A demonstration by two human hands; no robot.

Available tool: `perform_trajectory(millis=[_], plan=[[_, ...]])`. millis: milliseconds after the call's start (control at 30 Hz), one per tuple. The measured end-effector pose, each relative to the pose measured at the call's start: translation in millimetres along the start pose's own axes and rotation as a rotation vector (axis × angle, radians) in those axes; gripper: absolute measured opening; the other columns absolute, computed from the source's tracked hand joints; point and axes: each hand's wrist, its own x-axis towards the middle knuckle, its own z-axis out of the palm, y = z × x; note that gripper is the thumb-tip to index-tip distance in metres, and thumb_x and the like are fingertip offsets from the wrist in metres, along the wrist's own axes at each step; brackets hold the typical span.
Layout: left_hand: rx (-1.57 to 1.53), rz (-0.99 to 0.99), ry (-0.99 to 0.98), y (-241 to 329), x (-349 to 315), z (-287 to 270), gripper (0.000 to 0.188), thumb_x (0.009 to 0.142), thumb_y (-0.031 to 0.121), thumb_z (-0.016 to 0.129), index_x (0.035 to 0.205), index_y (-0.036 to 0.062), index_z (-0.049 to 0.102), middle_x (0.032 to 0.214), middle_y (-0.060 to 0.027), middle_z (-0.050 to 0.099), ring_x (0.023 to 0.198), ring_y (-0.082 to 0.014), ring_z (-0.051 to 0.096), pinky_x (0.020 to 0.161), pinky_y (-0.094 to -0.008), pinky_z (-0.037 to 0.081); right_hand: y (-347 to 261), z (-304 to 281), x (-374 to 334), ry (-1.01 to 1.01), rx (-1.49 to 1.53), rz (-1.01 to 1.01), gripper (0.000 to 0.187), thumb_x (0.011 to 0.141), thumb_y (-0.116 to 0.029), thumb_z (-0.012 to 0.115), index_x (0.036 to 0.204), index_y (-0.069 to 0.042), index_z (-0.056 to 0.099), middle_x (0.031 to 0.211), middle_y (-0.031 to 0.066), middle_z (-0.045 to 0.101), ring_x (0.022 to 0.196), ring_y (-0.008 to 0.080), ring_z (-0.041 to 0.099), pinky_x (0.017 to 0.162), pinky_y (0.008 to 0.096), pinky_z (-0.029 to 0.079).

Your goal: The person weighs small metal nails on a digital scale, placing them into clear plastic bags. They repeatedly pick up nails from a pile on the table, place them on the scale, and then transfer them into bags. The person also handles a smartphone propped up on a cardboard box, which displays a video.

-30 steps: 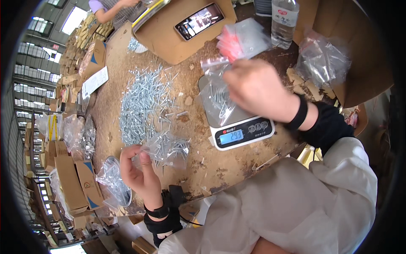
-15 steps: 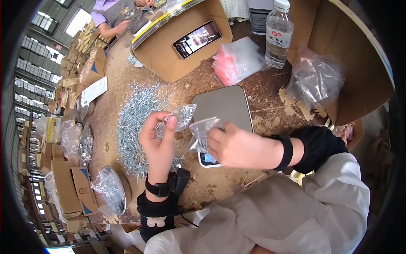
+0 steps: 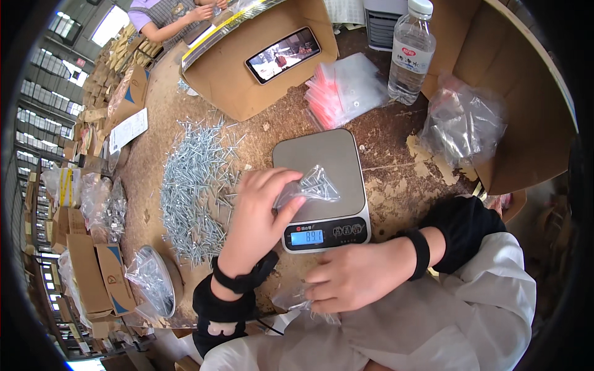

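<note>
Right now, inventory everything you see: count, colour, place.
Table: one, brown, beneath
Scale: one, white-grey, centre
Filled bag: one, clear, over scale
Fasteners: one pile, silvery, left
Second bag: one, clear, near table edge
Flat bags: one stack, clear-pink, beyond scale
Phone: one, dark-edged, in brown cardboard tray
Bottle: one, clear, upper right
Vented case: one, white-grey, beside bottle
Crumpled bag: one, clear, right
Open carton: one, brown, far right
Bowl: one, silvery, lower left, holding clear bag
Paper: one, white, upper left
Cartons: several, brown, left background
Co-worker: one, purple-sleeved, top left
Left fingers: one hand, bare, gripping filled bag
Right fingers: one hand, bare, holding second bag
</note>
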Motion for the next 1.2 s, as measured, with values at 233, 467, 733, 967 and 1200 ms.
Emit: perform_trajectory(millis=[233, 467, 733, 967, 1200], plan=[[0.4, -0.165, 0.035, -8, -71, -41, 0.046, 0.092, 0.03, 0.066, 0.131, 0.0072, 0.056, 0.127, -0.0138, 0.059, 0.119, -0.0339, 0.054, 0.113, -0.0526, 0.026, 21, -40, -2, 0.481, 0.348, 0.122, 0.015, 0.076, -0.007, 0.07, 0.091, -0.005, 0.067, 0.085, 0.0064, 0.065, 0.083, 0.0265, 0.064, 0.068, 0.037, 0.053], [0.56, -0.321, 0.046, -28, -130, -26, 0.056, 0.089, 0.032, 0.071, 0.134, 0.0044, 0.053, 0.127, -0.0168, 0.057, 0.121, -0.0357, 0.052, 0.113, -0.0536, 0.026, 56, -59, -21, 0.807, 0.171, 0.478, 0.023, 0.077, -0.01, 0.069, 0.1, -0.003, 0.069, 0.096, 0.0023, 0.071, 0.087, 0.0115, 0.063, 0.074, 0.0265, 0.048], [0.691, -0.35, 0.01, -23, -132, -19, 0.055, 0.078, 0.033, 0.079, 0.123, 0.0093, 0.06, 0.118, -0.0128, 0.059, 0.115, -0.0345, 0.053, 0.108, -0.0525, 0.03, 64, -56, -23, 0.712, -0.171, 0.724, 0.024, 0.076, -0.014, 0.07, 0.099, -0.008, 0.071, 0.093, 0.0033, 0.072, 0.082, 0.0188, 0.064, 0.069, 0.0298, 0.05], [0.658, -0.292, 0.022, -23, -125, -13, 0.02, 0.08, 0.019, 0.074, 0.095, 0.0093, 0.063, 0.1, -0.007, 0.06, 0.102, -0.0305, 0.055, 0.106, -0.0524, 0.03, 75, -32, -2, 0.308, -0.642, 0.531, 0.011, 0.071, -0.011, 0.069, 0.077, -0.008, 0.061, 0.071, 0.0036, 0.061, 0.074, 0.0252, 0.06, 0.062, 0.0389, 0.053], [0.58, -0.23, 0.254, -10, -114, -29, 0.009, 0.086, 0.01, 0.067, 0.087, 0.0084, 0.058, 0.093, -0.0054, 0.06, 0.097, -0.0276, 0.055, 0.104, -0.0474, 0.029, 53, -34, 0, -0.011, -0.535, 0.527, 0.025, 0.071, -0.027, 0.075, 0.081, -0.009, 0.062, 0.084, 0.0013, 0.062, 0.09, 0.0215, 0.061, 0.07, 0.0351, 0.053]])
